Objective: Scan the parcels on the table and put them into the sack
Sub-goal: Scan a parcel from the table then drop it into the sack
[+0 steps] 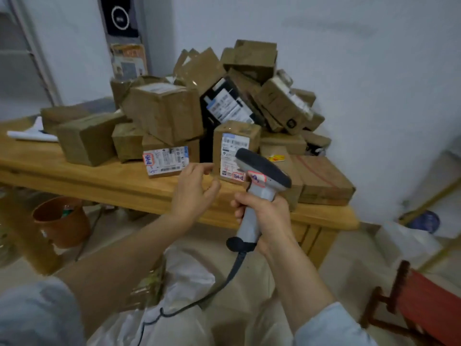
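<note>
– So, what are the hands doing on your feed?
– My right hand (268, 221) grips the grey handle of the scanner (262, 176), fingers wrapped round it. The dark scanner head points at the parcels. The cable (224, 283) drops from the foot of the handle and runs across the sack.
– And the other one?
– My left hand (193, 193) holds nothing. Its fingers are spread and loosely bent, and it hovers over the front edge of the bench (74, 168), just beside the upright parcel (233, 148).
– Where are the parcels?
– On the bench, every one I can see. The upright parcel stands near the front edge with its white label facing me, just behind the scanner head. Along that edge, toward the left end, a low parcel (166, 159) also shows me its label. A flat box (324, 181) sits at the front right corner. A heap of brown boxes (174, 111) rises along the back edge, against the wall.
– And the sack?
– The white sack (189, 280) lies on the floor below the front edge, between my forearms. Something brownish shows at its mouth, too blurred to name.
– Anything else?
– A brown bucket (62, 221) stands on the floor under the left end, and a red chair (424, 303) stands off the right end.
</note>
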Tool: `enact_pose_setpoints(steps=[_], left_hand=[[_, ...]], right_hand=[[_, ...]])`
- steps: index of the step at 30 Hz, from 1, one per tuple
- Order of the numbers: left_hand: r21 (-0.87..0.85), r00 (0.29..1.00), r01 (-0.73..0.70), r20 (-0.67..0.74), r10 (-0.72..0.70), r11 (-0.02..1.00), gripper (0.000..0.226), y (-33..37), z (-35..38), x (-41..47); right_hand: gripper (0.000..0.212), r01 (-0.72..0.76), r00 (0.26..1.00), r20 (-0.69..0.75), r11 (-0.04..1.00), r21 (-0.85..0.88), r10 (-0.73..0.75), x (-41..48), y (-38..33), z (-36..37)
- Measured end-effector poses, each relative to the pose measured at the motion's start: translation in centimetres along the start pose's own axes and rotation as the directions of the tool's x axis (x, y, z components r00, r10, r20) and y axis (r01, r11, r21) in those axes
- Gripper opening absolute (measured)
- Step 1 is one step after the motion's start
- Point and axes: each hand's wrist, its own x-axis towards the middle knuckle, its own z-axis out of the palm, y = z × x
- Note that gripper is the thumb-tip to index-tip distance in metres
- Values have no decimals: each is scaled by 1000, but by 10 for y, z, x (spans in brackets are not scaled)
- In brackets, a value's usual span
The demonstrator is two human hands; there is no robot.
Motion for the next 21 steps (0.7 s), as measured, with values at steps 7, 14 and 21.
enact_pose_setpoints(steps=[7, 14, 21], left_hand=[[-76, 989, 137, 65, -132, 988, 57, 65, 40, 40], [203, 867, 437, 166, -471, 876, 129, 72, 46, 116], [47, 834, 534, 130, -536, 844, 123, 75, 56, 134]], right_hand=[[9, 112, 985, -142, 987, 113, -95, 5, -37, -56], [10, 51, 996, -77, 995, 81, -45, 26, -37, -65], [7, 53, 997, -61, 996, 77, -49, 42, -33, -65]])
